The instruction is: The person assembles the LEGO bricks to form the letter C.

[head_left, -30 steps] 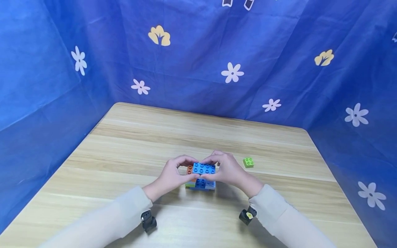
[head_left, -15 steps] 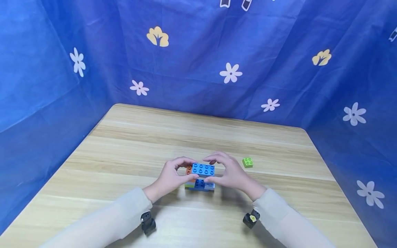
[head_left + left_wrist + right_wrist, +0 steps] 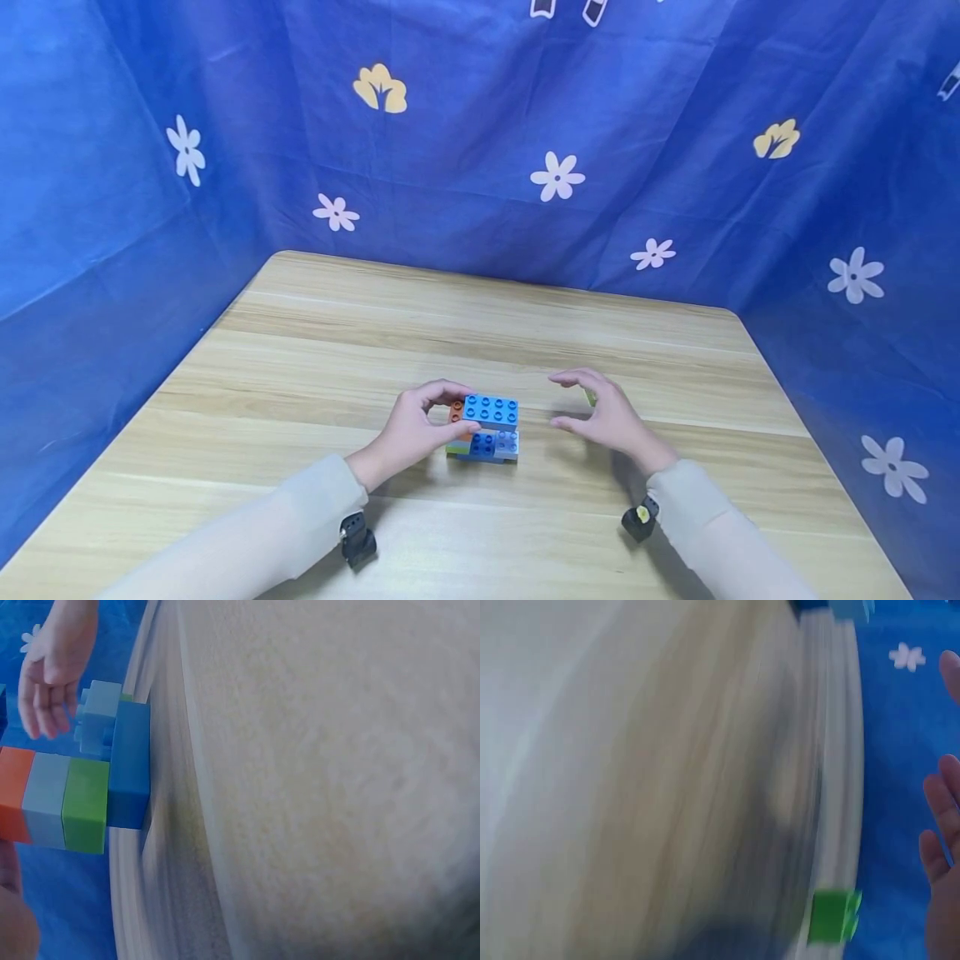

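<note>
A small stack of building bricks stands on the table in the middle of the head view. Its top is a long blue brick [image 3: 491, 411], overlapping an orange brick [image 3: 456, 410] at the left end. Below them, the left wrist view shows a grey-blue brick [image 3: 46, 801], a green brick [image 3: 85, 806] and a dark blue base brick [image 3: 130, 765]. My left hand [image 3: 416, 421] grips the stack's upper left between thumb and fingers. My right hand [image 3: 603, 412], empty with fingers spread, hovers beside a loose lime-green brick [image 3: 591, 397], partly hiding it.
The wooden table [image 3: 360, 317] extends around the stack. Blue patterned cloth [image 3: 465, 150] hangs behind it and at both sides. A small black camera [image 3: 357, 538] sits at the left wrist and another camera [image 3: 640, 518] at the right.
My right hand has let go of the stack and moved right, to the loose lime-green brick. My left hand keeps its grip in the same place.
</note>
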`<state>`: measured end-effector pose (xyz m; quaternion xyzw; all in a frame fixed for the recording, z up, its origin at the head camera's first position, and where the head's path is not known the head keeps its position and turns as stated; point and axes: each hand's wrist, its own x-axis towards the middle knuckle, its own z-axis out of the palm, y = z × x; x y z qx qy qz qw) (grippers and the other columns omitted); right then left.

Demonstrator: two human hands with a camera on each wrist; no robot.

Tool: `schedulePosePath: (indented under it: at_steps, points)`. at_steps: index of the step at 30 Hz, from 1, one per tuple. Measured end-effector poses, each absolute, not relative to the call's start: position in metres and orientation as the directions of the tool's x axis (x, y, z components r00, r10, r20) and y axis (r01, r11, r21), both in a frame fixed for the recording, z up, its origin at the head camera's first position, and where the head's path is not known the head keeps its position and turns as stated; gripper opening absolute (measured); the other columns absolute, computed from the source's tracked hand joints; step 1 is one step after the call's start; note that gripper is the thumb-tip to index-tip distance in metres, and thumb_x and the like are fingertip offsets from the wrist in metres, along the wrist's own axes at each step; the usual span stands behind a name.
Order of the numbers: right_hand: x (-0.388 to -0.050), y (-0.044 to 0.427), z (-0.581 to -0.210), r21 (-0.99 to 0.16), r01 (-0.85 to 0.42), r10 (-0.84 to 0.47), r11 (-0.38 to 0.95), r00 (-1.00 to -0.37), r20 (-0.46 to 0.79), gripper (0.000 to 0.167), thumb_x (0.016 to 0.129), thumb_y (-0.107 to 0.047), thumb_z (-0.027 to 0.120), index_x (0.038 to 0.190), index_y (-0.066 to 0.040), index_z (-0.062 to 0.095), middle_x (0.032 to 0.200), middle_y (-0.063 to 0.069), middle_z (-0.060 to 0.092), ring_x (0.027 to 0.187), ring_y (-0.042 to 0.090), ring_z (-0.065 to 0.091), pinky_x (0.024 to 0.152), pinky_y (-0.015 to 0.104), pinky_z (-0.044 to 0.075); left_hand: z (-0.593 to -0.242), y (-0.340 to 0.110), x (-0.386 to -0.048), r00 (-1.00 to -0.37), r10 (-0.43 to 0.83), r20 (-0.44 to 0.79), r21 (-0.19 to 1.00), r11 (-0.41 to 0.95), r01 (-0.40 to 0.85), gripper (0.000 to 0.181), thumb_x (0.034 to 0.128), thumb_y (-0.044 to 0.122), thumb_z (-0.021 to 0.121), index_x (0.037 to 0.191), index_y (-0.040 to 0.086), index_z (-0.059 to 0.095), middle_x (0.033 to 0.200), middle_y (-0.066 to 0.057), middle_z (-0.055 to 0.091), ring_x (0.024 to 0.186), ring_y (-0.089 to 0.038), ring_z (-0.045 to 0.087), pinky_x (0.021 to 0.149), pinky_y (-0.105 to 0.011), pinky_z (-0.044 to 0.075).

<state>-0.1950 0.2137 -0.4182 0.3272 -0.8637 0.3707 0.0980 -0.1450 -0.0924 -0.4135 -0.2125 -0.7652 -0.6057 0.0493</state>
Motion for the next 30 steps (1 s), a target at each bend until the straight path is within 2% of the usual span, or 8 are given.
schedulePosePath:
  at_steps: [6,11,19,23,30]
  points:
    - [-0.207,0.240,-0.428,-0.597,-0.540,-0.420,0.593,-0.840,0.342,0.062,0.069,-0.026,0.087,0.124,-0.012,0.061,0.122,0.001,0.059,0.114,0.024,0.054,0.100,0.047,0.040,-0.415,-0.093,-0.145,-0.902,0.266,0.340,0.904,0.174,0.391,0.037,0.0746,0.017,0.082,0.107,0.009,0.067,0.101,0.001,0.069,0.090,-0.015,0.062,0.092,-0.040,0.046]
    - [-0.216,0.258,-0.439,-0.606,-0.484,-0.383,0.631,-0.874,0.299,0.066,0.070,-0.027,0.086,0.127,-0.006,0.058,0.126,0.008,0.056,0.119,0.032,0.050,0.099,0.053,0.039,-0.415,-0.093,-0.145,-0.907,0.264,0.327,0.909,0.176,0.379,0.037,0.0738,0.017,0.083,0.107,0.010,0.068,0.101,0.002,0.068,0.090,-0.015,0.062,0.092,-0.043,0.046]
    - [-0.225,0.274,-0.451,-0.635,-0.415,-0.356,0.652,-0.906,0.227,0.070,0.071,-0.020,0.086,0.130,-0.003,0.052,0.127,0.013,0.054,0.112,0.037,0.055,0.098,0.051,0.041,-0.412,-0.093,-0.144,-0.908,0.263,0.326,0.907,0.185,0.379,0.037,0.0735,0.017,0.083,0.107,0.011,0.068,0.101,0.003,0.068,0.091,-0.015,0.062,0.094,-0.041,0.045]
    - [-0.227,0.277,-0.453,-0.604,-0.406,-0.350,0.686,-0.912,0.215,0.067,0.073,-0.021,0.084,0.130,-0.004,0.054,0.125,0.013,0.056,0.111,0.034,0.054,0.099,0.051,0.039,-0.412,-0.093,-0.144,-0.911,0.263,0.318,0.908,0.192,0.372,0.037,0.0736,0.018,0.083,0.107,0.012,0.068,0.101,0.005,0.068,0.092,-0.015,0.062,0.095,-0.041,0.044]
    - [-0.227,0.276,-0.453,-0.587,-0.369,-0.329,0.720,-0.927,0.179,0.051,0.078,-0.015,0.080,0.123,-0.002,0.060,0.119,0.015,0.060,0.108,0.033,0.055,0.093,0.048,0.044,-0.412,-0.094,-0.145,-0.913,0.267,0.308,0.915,0.180,0.361,0.036,0.0744,0.019,0.083,0.106,0.013,0.068,0.102,0.007,0.068,0.093,-0.014,0.062,0.098,-0.041,0.042]
